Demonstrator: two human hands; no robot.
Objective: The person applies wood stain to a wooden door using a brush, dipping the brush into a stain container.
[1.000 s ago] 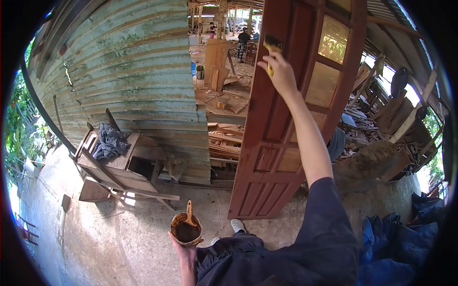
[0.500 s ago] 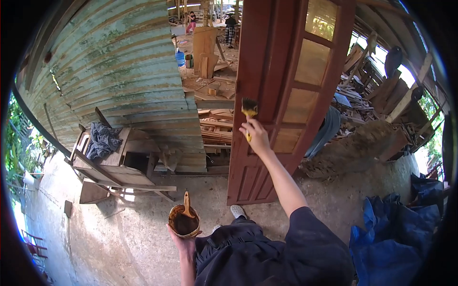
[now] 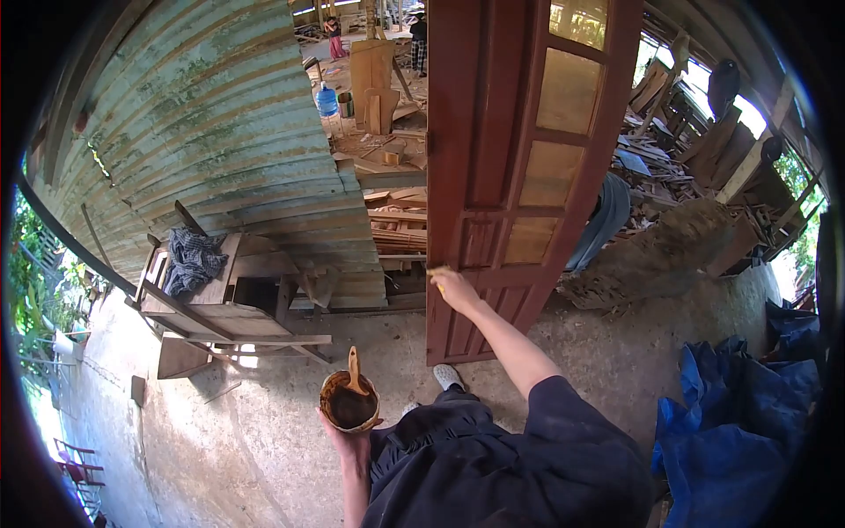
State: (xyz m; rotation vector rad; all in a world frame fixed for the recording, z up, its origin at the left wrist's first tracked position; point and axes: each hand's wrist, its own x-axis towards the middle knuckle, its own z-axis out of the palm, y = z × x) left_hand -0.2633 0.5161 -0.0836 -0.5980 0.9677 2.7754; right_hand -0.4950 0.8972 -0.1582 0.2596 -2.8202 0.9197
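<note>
My left hand (image 3: 350, 442) is wrapped round the side of a pot (image 3: 375, 414) of dark brown liquid, its rim smeared brown. A wooden-handled brush (image 3: 354, 368) stands in that pot, leaning on the far rim. In front of me a reddish-brown panelled door (image 3: 481, 106) with a column of glazed panes stands upright. My right hand (image 3: 455, 290) is closed round a yellow-handled paintbrush (image 3: 434, 273) at the door's left edge, a little below its middle. The brush's bristles are hidden from view.
A wooden frame (image 3: 202, 321) with a checked cloth (image 3: 193, 260) stands left by the corrugated metal wall (image 3: 211, 132). Blue tarpaulin (image 3: 731, 440) lies at right. Scrap wood (image 3: 651, 172) is heaped behind the door. Two people are far back, near a blue water bottle (image 3: 326, 100).
My right hand has moved down and left with the paintbrush, from the door's face to its left edge. My left hand still holds the pot, and the view has shifted slightly.
</note>
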